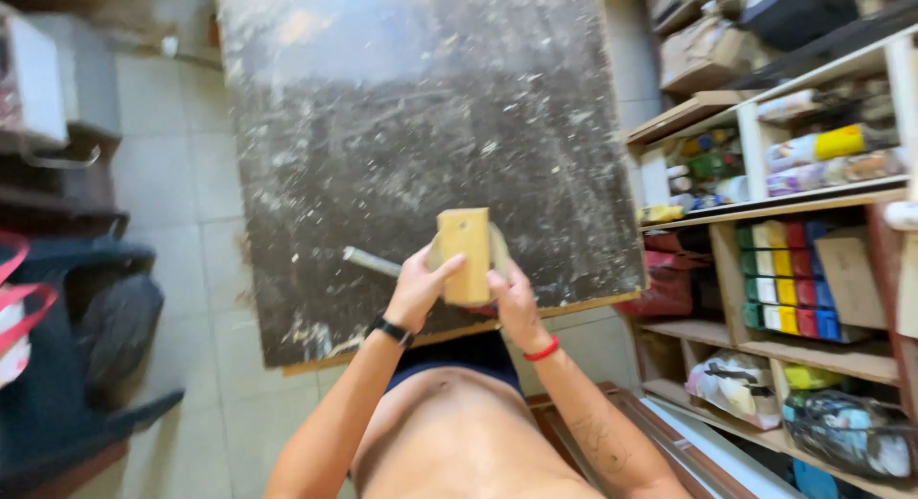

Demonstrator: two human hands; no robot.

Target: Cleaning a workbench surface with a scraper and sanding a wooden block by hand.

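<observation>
I hold a small rectangular block of pale wood [464, 253] upright in front of me, over the near edge of a dark, dusty worktable [402, 126]. My left hand [418, 291] grips its left side, thumb on the front face; that wrist wears a black watch. My right hand [513, 301], with a red wristband, holds the block's right side, with what looks like a piece of sandpaper [498, 247] behind the block. A metal rod-like tool [372, 262] lies on the table just left of my left hand.
Wooden shelves [794, 207] on the right carry tubes, coloured boxes and bagged items. A dark chair [67, 365] and a black bag [117, 329] stand on the tiled floor at left. A framed panel [660, 432] leans at lower right.
</observation>
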